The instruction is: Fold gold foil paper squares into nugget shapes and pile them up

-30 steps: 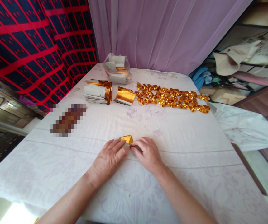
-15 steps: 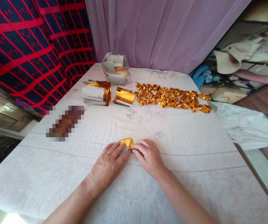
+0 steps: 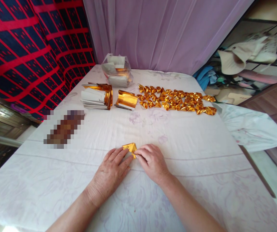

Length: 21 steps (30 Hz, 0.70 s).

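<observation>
A small folded piece of gold foil paper lies flat on the white-clothed tabletop, near its front edge, pinned between both hands; the left hand lies palm down with fingers pressing on the foil's left side, its grip flat rather than pinching; the right hand has its fingertips gathered against the foil's right edge, seemingly pinching it (the contact itself is mostly hidden). Farther back, well apart, a spread of finished gold folded pieces lies in rows; to its left sit a curled gold sheet, a stack of white-backed foil sheets, and behind them a clear plastic bag holding more paper; a lilac curtain hangs beyond.
</observation>
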Tool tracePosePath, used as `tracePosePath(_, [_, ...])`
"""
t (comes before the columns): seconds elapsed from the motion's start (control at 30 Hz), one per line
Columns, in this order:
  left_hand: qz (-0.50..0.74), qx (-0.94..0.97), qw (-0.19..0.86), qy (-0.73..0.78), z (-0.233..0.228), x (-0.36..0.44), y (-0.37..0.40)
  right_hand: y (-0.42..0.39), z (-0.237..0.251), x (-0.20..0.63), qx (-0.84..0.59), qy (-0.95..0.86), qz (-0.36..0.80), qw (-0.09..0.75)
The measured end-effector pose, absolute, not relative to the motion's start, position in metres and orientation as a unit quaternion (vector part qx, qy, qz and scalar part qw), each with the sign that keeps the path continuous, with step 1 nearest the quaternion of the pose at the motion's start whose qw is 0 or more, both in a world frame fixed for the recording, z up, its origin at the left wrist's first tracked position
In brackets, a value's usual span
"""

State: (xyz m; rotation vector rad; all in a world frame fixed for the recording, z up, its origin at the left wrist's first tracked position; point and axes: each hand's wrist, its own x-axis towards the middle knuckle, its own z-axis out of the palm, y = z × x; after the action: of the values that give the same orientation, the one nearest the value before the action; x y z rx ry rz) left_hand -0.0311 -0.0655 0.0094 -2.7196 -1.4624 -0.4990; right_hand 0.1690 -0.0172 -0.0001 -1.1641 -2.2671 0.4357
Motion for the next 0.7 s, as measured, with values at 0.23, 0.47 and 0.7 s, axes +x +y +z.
tracePosePath(0.23, [-0.159,-0.866,0.01,-0.474,0.0084,-0.0297,-0.0657,-0.0171,0.0021,0.1678,-0.438,-0.846,0.155,0.263])
tracePosePath(0.47, [-0.165,-0.868,0.013,-0.468,0.0079,-0.0293,-0.0649,-0.0176,0.0033,0.165,-0.449,-0.84,0.159,0.259])
tracePosePath(0.7, [-0.159,-0.87,0.018,-0.467,0.0063,-0.031,-0.065,-0.0174,0.0047,0.1623,-0.465,-0.829,0.172,0.259])
